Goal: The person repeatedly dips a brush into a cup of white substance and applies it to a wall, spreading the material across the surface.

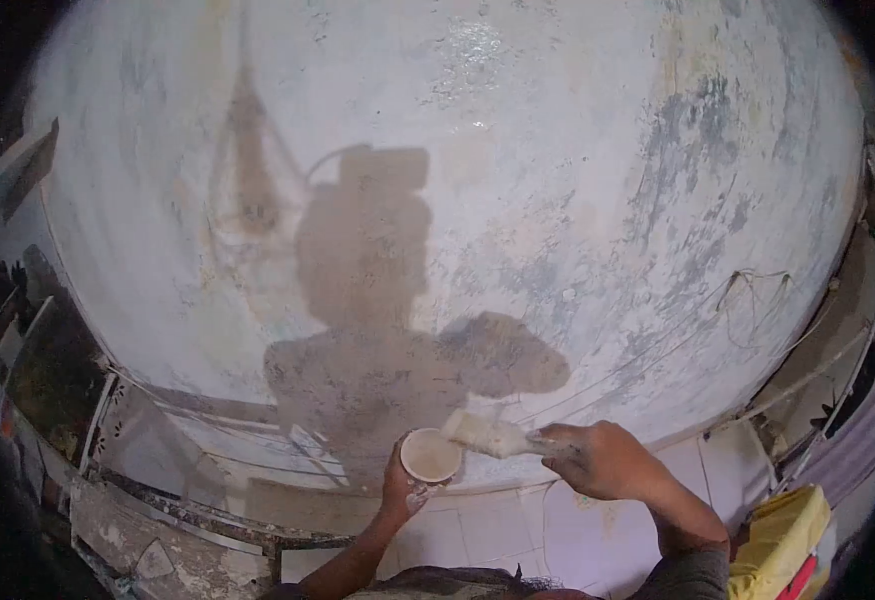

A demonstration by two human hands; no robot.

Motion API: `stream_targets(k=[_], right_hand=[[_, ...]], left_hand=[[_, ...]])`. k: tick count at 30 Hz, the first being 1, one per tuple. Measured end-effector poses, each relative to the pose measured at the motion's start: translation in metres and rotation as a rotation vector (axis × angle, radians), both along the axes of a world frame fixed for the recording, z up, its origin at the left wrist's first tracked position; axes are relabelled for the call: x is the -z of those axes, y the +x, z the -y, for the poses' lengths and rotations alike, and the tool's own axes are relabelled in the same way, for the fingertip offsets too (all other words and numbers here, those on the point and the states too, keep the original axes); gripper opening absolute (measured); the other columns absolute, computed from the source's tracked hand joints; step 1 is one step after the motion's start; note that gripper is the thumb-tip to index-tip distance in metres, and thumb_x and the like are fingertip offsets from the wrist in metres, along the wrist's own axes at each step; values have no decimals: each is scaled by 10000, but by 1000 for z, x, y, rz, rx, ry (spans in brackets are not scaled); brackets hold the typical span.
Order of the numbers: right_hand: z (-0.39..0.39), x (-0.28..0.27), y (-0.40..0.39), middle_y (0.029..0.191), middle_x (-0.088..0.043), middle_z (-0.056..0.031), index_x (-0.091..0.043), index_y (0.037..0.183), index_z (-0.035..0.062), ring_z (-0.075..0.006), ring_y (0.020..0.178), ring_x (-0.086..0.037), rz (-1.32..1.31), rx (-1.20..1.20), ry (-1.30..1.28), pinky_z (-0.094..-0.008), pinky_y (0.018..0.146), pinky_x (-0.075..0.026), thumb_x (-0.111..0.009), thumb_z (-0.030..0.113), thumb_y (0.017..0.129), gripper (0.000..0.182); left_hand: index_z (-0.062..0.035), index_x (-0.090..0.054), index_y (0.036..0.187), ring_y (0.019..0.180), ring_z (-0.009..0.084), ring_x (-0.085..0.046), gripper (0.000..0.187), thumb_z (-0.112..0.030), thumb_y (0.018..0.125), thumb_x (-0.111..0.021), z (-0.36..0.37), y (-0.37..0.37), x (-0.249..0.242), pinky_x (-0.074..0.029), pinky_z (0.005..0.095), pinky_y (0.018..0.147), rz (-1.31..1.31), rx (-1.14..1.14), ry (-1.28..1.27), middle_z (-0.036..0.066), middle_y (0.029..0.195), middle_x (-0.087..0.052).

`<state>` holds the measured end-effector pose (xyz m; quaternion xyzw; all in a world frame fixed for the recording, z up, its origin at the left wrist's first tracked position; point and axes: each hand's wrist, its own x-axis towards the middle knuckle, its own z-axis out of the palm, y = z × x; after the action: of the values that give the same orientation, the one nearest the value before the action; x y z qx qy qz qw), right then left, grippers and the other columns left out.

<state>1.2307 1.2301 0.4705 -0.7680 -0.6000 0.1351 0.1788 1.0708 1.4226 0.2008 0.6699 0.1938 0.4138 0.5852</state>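
My left hand (398, 487) is wrapped round a small round cup (431, 457), its open top facing up and its inside pale. In my right hand (598, 460) is a paintbrush (493, 437), gripped by its handle and pointing left. The whitish bristle end lies right at the cup's rim in this view. Beyond both hands rises a pale wall (518, 220) with grey worn patches and a wet-looking shiny spot near the top.
Thin wires (758, 290) hang at the wall's right side. Yellow cloth (783, 540) lies at the lower right, near my right elbow. Worn boards (168, 535) stand at the lower left. Pale floor tiles (483, 530) show below the hands. My shadow falls on the wall.
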Motion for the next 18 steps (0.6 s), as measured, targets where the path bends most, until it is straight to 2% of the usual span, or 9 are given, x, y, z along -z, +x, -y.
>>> stream_targets(k=[2, 4, 8, 11, 13, 14, 16, 17, 18], right_hand=[[1, 14, 10, 761, -650, -197, -601, 1131, 114, -380, 712, -639, -1, -5, -56, -442, 657, -512, -607, 232, 839, 314], [3, 23, 18, 766, -651, -196, -598, 1139, 121, -380, 710, -638, -30, -34, -44, -443, 659, -511, -600, 243, 844, 320], [6, 31, 32, 769, -650, -189, -581, 1156, 138, -383, 698, -631, -54, -73, -76, -459, 659, -504, -580, 267, 856, 327], [8, 33, 40, 758, -646, -187, -572, 1155, 140, -386, 689, -626, -44, -112, -55, -474, 650, -496, -566, 276, 861, 324], [8, 33, 42, 771, -649, -177, -590, 1122, 140, -384, 708, -623, -44, -116, -48, -462, 648, -492, -589, 274, 850, 303], [8, 33, 43, 785, -652, -166, -607, 1090, 140, -382, 726, -620, -39, -111, -45, -449, 645, -487, -612, 271, 839, 283], [8, 37, 49, 789, -651, -178, -590, 1121, 140, -381, 725, -624, -26, -144, -59, -462, 661, -490, -589, 276, 850, 304], [8, 38, 52, 793, -649, -190, -573, 1152, 139, -381, 725, -629, -11, -171, -72, -474, 677, -494, -566, 282, 861, 324], [9, 38, 54, 793, -649, -190, -573, 1152, 139, -381, 725, -629, -12, -179, -73, -474, 677, -494, -566, 282, 861, 324]], left_hand=[[-7, -334, 1305, 1082, 229, -557, 907, -121, 583, -872, -1, 6, 6, -484, 352, 918, 89, 46, -138, 135, 1187, -527], [-7, -337, 1302, 1084, 226, -554, 903, -118, 582, -872, 3, 10, 1, -485, 357, 917, -95, -41, 102, 140, 1182, -530], [-20, -345, 1299, 1082, 227, -553, 870, -110, 603, -859, 14, 14, -10, -489, 358, 915, -22, -22, 72, 142, 1190, -524], [-33, -340, 1301, 1086, 230, -550, 841, -83, 626, -840, 17, 19, -18, -493, 363, 911, -156, -67, 132, 145, 1210, -508], [-43, -295, 1317, 1135, 256, -516, 891, -95, 620, -847, 19, 20, -15, -517, 388, 915, 112, 147, -259, 152, 1272, -433], [-43, -295, 1317, 1135, 256, -516, 891, -95, 620, -847, 20, 22, -16, -517, 388, 915, 110, 140, -260, 152, 1272, -433], [-45, -341, 1288, 1086, 233, -549, 794, -38, 650, -812, 22, 28, -21, -523, 384, 889, 175, 106, -497, 138, 1216, -487], [-45, -341, 1288, 1086, 233, -549, 794, -38, 650, -812, 22, 30, -17, -523, 384, 889, 176, 98, -497, 138, 1216, -487], [-40, -341, 1285, 1085, 236, -549, 790, -45, 652, -813, 22, 31, -14, -523, 383, 888, 77, 20, -212, 137, 1210, -490]])
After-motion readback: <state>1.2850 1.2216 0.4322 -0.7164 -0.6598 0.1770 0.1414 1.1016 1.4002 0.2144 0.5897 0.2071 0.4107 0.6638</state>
